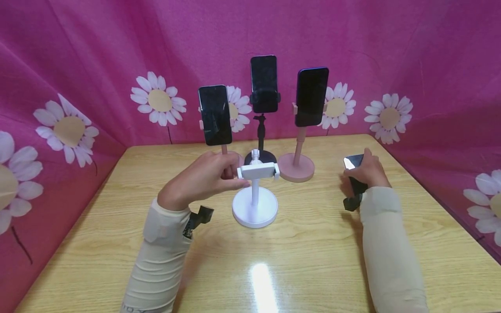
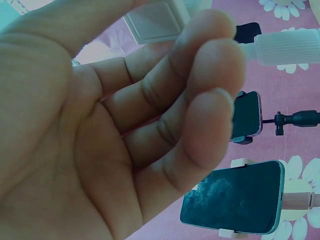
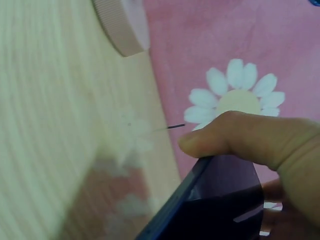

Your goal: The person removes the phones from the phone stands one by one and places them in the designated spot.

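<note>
1 dark phone [image 1: 354, 167] in right hand [image 1: 365, 173], glossy screen reflecting light.

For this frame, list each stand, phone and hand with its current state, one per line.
white stand: upright, clamp empty
left hand: at the white stand's clamp, fingers curled
right hand: grips a dark phone
left pink stand: holds a phone, screen dark
black stand: holds a phone, screen dark
right pink stand: holds a phone, screen dark
</note>
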### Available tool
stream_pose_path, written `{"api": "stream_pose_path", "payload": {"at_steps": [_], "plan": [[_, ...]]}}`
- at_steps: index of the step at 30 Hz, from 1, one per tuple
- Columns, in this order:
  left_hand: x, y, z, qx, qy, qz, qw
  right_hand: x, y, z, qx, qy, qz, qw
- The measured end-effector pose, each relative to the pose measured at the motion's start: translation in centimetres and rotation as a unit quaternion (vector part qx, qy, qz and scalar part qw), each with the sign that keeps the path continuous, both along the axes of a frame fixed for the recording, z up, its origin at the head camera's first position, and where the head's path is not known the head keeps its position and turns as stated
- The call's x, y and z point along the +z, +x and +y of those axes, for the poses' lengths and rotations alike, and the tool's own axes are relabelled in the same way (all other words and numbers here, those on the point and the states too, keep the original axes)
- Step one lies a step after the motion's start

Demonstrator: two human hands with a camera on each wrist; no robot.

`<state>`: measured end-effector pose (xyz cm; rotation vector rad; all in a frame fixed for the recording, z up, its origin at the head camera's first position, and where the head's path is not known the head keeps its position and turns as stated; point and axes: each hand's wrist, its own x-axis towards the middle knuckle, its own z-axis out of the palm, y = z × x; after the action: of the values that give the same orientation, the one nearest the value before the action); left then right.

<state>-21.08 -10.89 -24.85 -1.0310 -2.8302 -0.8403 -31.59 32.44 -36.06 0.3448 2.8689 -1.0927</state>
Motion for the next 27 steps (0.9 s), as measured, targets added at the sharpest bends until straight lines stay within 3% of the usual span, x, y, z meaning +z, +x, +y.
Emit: {"api": "stream_pose_path", "payload": {"at_steps": [27], "plan": [[-0.1,0.0,0.0,-0.008,-0.004,0.014,0.9999,-2.9,-0.2,0.3,-0.014,0.043,-0.038,0.998]]}}
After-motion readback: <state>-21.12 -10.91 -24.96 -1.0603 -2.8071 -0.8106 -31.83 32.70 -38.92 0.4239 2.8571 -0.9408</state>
